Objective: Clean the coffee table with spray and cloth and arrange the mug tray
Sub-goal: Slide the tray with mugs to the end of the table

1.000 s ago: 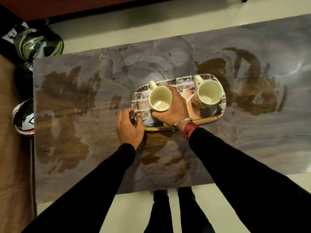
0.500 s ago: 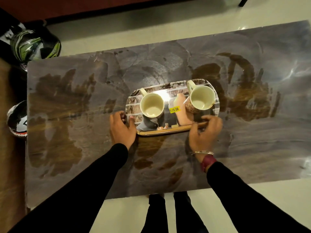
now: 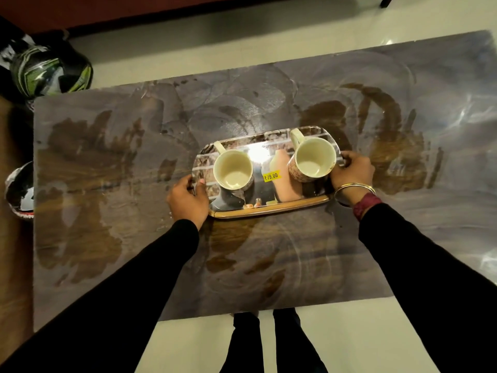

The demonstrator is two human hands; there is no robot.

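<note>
A shiny rectangular tray [image 3: 271,210] with a gold rim and a yellow price sticker lies on the middle of the brown coffee table [image 3: 107,184], whose top shows wet wipe streaks. Two cream mugs stand upright on it: the left mug [image 3: 233,170] and the right mug [image 3: 312,158], handles pointing away from me. My left hand [image 3: 188,199] grips the tray's left end. My right hand [image 3: 352,170] grips its right end, beside the right mug. No spray bottle or cloth is in view.
Two helmets rest on the floor to the table's left: a green-black helmet [image 3: 51,71] at the far corner and a white-black helmet [image 3: 20,192] by the left edge. Pale floor surrounds the table. My legs [image 3: 269,343] stand at its near edge.
My right hand let go of the left mug, dropped to the tray's front edge, then moved to the tray's right end. My left hand stayed on the left end.
</note>
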